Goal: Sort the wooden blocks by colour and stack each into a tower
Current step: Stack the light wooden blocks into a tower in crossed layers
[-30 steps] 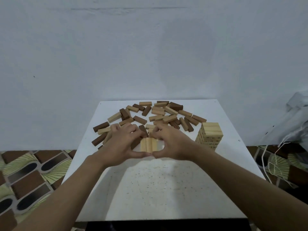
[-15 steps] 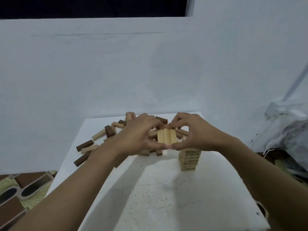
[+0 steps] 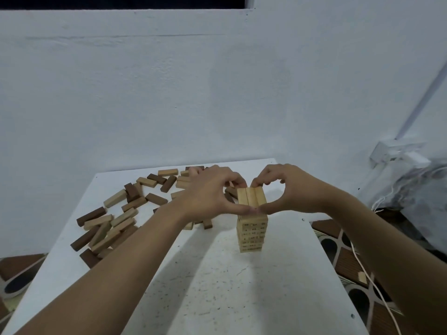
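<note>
Pale tower stands several layers high, left hand and right hand pinching three light blocks at its top; mixed loose blocks wait unsorted.

Above the white table, the left hand and right hand are bare, and the slim left forearm and right forearm are uncovered back past its near edge.

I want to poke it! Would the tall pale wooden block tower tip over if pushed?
Probably, yes: the pale wooden block tower looks narrow and tall on the white table, so a push could topple it. Its layers seem merely stacked, so blocks would likely scatter.
</note>
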`<state>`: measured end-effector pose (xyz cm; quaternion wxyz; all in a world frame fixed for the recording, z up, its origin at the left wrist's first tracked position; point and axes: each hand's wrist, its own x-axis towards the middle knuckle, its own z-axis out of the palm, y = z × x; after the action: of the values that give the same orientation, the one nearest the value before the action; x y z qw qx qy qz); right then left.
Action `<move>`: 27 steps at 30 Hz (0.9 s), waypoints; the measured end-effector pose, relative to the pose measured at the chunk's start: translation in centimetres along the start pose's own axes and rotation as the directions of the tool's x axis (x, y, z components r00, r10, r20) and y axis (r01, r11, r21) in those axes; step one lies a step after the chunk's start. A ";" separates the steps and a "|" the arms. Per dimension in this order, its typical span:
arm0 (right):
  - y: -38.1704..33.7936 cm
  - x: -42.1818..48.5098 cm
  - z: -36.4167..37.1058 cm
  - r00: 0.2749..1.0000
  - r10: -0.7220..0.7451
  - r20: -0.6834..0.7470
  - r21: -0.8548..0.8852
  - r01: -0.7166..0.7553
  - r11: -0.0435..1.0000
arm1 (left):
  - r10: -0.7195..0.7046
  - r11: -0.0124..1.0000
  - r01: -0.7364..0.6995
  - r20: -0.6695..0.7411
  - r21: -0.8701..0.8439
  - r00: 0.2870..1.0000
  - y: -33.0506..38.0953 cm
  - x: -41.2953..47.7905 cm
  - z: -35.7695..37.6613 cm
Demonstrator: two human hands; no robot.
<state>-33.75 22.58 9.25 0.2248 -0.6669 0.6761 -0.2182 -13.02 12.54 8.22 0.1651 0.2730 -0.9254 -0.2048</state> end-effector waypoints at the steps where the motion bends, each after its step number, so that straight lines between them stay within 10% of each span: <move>1: 0.3 0.0 0.2 1.000 0.006 0.008 -0.008 -0.006 1.000 | -0.003 1.000 0.003 0.005 -0.007 1.000 -0.1 0.0 0.3; 27: 2.3 -0.3 1.6 0.999 0.016 0.045 0.031 -0.017 0.999 | -0.042 0.997 0.047 0.074 -0.065 0.996 -0.5 -0.3 2.1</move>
<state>-34.64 22.89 6.61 0.2521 -0.6623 0.6729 -0.2122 -13.41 12.97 6.16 0.1359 0.2801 -0.9171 -0.2490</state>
